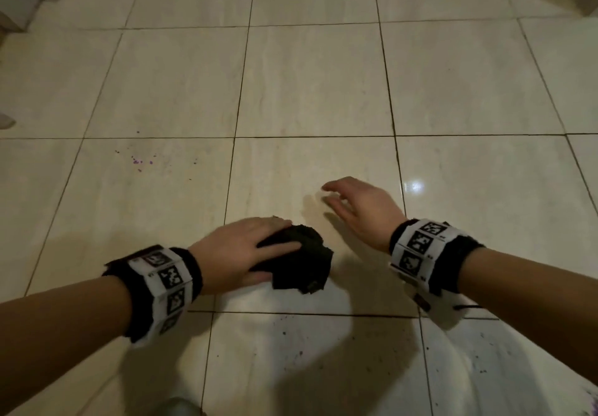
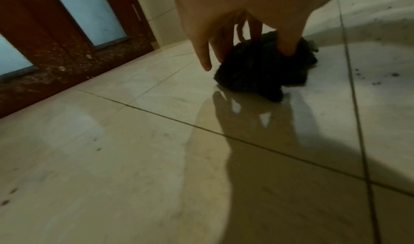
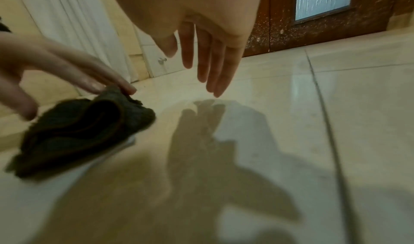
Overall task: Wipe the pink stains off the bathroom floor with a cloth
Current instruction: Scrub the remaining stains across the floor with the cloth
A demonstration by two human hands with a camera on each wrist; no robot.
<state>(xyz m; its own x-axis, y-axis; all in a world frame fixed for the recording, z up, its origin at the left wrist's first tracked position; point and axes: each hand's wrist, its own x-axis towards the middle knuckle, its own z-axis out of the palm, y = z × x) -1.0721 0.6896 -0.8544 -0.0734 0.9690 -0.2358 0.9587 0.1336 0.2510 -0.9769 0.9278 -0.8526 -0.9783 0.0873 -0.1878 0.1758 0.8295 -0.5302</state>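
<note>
A crumpled dark cloth (image 1: 302, 262) lies on the cream tiled floor (image 1: 310, 85). My left hand (image 1: 275, 255) grips it, fingers over the top and thumb against its near side. The left wrist view shows the thumb dug into the cloth (image 2: 257, 74). Pink-purple specks (image 1: 139, 160) dot the tile to the left of the cloth, well beyond my left hand. Another purple smear (image 1: 593, 410) sits at the bottom right corner. My right hand (image 1: 330, 194) hovers empty over the floor right of the cloth, fingers (image 3: 212, 70) straight and spread.
Dark specks (image 1: 291, 344) are scattered on the near tiles below the cloth. A brown wooden door with frosted panes (image 2: 67, 35) borders the floor. A white curtain (image 3: 67, 26) hangs beside a tiled wall. A grey rounded object (image 1: 178, 407) is at the bottom edge.
</note>
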